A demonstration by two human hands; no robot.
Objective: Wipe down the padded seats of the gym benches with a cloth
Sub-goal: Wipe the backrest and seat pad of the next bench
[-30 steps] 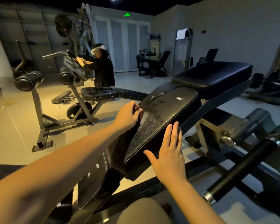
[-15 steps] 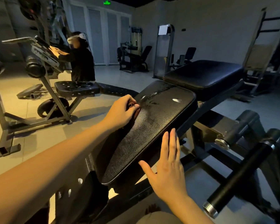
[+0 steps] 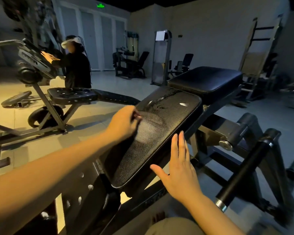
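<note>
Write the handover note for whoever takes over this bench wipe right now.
Left hand: fingers curled at the left edge of the near seat pad; the cloth cannot be made out in the dark.
Right hand: open and flat, by the pad's near right edge.
Done: a hazy, wiped-looking patch beside the left hand.
Left: wet-looking streaks and a white fleck at the pad's far end, then probably the far pad.
</note>
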